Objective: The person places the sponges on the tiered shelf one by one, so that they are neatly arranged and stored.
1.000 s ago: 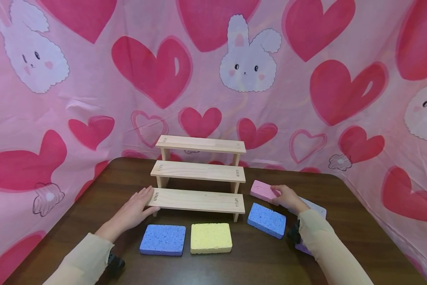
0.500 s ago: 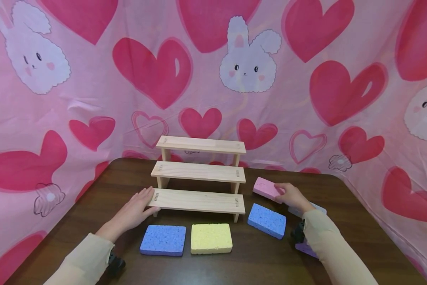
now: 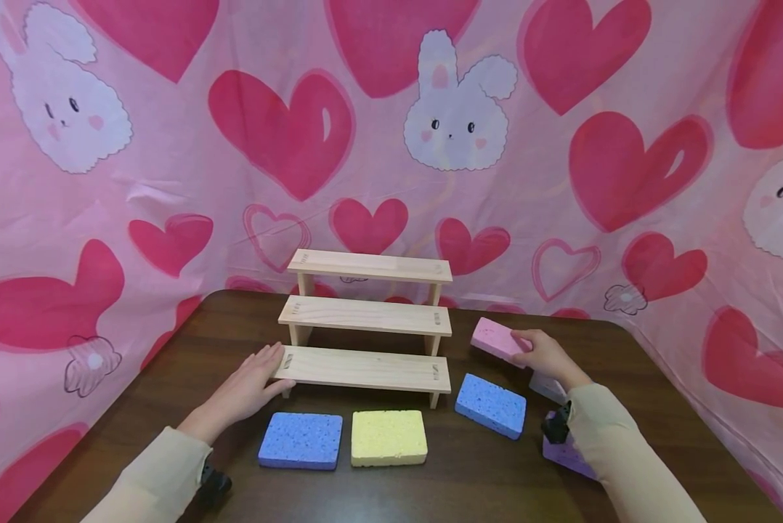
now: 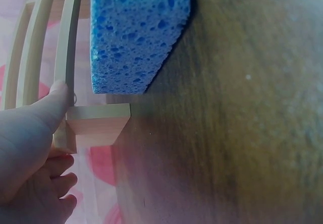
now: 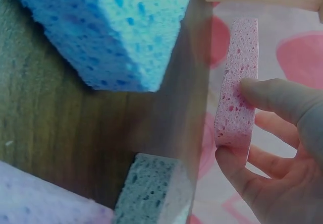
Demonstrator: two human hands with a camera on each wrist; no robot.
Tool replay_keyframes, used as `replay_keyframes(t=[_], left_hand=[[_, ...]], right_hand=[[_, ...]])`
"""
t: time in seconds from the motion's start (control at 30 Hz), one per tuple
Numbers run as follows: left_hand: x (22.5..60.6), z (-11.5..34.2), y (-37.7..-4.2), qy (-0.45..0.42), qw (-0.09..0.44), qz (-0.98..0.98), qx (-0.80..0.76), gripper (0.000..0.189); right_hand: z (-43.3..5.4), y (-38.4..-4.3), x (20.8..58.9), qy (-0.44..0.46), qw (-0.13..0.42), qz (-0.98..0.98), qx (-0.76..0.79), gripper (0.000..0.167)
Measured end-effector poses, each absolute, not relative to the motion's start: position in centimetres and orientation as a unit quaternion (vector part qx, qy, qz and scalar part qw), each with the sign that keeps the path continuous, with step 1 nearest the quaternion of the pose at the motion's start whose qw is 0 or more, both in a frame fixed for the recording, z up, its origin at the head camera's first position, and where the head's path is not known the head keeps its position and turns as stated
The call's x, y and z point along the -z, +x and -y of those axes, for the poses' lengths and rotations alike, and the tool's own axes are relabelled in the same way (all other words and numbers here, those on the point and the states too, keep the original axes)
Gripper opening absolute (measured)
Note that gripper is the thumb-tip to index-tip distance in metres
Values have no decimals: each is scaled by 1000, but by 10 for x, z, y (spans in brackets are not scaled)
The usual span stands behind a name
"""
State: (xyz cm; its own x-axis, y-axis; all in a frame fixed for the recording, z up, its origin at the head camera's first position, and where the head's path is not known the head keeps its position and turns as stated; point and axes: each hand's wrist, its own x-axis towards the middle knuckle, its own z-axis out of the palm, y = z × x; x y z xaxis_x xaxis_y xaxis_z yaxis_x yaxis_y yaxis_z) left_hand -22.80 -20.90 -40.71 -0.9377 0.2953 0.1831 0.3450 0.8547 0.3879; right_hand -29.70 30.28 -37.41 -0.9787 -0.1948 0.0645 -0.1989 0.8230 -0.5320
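Observation:
A three-tier wooden stand [image 3: 365,367] sits at the middle of the table. My left hand [image 3: 244,385] holds the left end of its lowest step; in the left wrist view the thumb [image 4: 53,100] lies along the step's front edge and the other fingers are around its end. At the stand's right, my right hand [image 3: 548,356] pinches a pink sponge [image 3: 495,336] between thumb and fingers. In the right wrist view the pink sponge [image 5: 237,77] is held up off the table, seen edge-on.
A blue sponge [image 3: 300,440] and a yellow sponge [image 3: 388,438] lie before the stand. Another blue sponge [image 3: 491,407] lies at right. A greyish sponge [image 3: 547,386] and a purple sponge [image 3: 564,456] are partly hidden by the right arm. Pink cloth [image 3: 378,174] hangs behind the table.
My right hand has lifted the pink sponge and moved it slightly right and away from me. More of the purple sponge shows beneath the arm. The left hand stays on the stand.

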Motion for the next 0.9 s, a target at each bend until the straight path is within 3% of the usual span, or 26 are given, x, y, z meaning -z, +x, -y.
replay_keyframes(t=[0.67,0.9], left_hand=[[407,209,-228,-171,62,960,212,73],[408,210,-228,-183,78,959,201,71]], right_hand=[[-303,-293,343,125,45,952,-276,58],[-304,-289,328,122,35,948,-293,63]])
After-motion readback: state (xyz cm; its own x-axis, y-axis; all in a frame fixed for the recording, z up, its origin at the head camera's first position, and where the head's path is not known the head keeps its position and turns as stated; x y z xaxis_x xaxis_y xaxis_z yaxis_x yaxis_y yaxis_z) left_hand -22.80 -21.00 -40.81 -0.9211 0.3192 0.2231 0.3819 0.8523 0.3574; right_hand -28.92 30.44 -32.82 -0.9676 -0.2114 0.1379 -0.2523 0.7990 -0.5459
